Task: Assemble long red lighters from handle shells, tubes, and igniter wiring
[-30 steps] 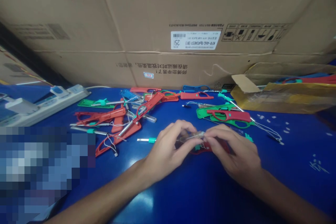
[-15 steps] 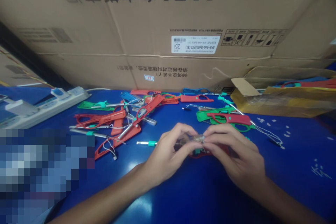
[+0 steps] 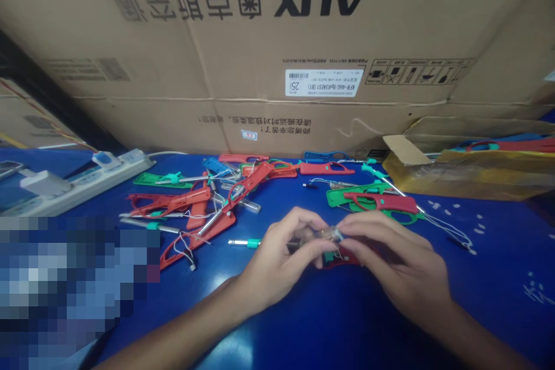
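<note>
Both hands meet over the blue table (image 3: 277,329). My left hand (image 3: 286,260) is closed around a small clear, brownish part (image 3: 332,233), pinching it between thumb and fingers. The fingertips of my right hand (image 3: 390,254) press together at the right end of the same part. Beneath the hands, partly hidden, lies a red casing (image 3: 347,256) with a green piece and thin wires. A metal tube with a green collar (image 3: 245,242) sticks out to the left of my left hand.
Several red, green and blue lighter casings (image 3: 255,179) with tubes and wires lie behind the hands. A power strip (image 3: 91,176) is at the left, an open carton (image 3: 477,176) at the right, small white bits (image 3: 480,217) near it. A large cardboard box (image 3: 243,69) stands behind.
The view has tilted slightly, so the scene sits a little lower. The clear part is somewhat more exposed between my fingertips. Both hands keep their hold.
</note>
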Action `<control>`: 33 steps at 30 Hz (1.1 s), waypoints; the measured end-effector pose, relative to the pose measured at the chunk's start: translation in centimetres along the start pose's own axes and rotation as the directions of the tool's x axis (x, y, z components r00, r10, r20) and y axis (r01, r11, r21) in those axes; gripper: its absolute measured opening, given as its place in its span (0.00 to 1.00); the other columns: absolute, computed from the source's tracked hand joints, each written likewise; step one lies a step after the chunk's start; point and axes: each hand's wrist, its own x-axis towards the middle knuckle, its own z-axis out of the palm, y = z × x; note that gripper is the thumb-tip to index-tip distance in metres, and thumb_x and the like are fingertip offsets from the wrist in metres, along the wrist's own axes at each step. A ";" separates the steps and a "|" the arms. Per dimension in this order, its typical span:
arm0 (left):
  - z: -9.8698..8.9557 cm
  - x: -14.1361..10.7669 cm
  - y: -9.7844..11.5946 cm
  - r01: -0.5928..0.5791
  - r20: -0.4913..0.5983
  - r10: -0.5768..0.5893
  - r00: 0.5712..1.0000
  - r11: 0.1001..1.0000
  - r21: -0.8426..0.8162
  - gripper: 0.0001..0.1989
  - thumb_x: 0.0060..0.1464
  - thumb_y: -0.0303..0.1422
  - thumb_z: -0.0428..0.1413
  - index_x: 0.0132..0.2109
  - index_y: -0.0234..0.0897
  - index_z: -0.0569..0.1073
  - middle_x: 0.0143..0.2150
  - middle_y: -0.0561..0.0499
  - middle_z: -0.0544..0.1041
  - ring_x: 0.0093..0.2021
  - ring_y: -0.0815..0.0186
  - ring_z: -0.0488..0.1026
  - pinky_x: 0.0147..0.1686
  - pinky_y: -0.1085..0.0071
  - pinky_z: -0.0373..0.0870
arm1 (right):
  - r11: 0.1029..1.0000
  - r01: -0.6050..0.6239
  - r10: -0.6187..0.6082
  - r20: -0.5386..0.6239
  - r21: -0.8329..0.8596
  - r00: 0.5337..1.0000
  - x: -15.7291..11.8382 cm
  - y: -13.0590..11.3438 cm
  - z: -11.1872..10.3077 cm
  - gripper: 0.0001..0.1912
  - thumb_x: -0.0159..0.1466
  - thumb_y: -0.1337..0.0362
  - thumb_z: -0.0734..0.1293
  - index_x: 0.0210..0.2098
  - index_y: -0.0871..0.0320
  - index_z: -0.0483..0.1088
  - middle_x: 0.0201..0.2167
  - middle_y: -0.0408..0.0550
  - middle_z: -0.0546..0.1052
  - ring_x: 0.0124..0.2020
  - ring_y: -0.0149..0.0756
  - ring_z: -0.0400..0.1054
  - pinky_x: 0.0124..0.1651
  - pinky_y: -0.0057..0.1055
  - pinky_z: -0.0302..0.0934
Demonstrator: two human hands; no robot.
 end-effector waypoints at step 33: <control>-0.6 0.4 0.2 -0.022 0.095 0.016 0.995 0.998 0.061 0.08 0.65 0.33 0.59 0.49 0.35 0.73 0.39 0.51 0.79 0.27 0.74 0.74 0.33 0.75 0.72 | 0.862 -0.428 0.378 0.218 0.272 0.900 0.4 0.4 -0.6 0.02 0.64 0.62 0.74 0.37 0.52 0.78 0.36 0.42 0.78 0.32 0.28 0.73 0.29 0.21 0.67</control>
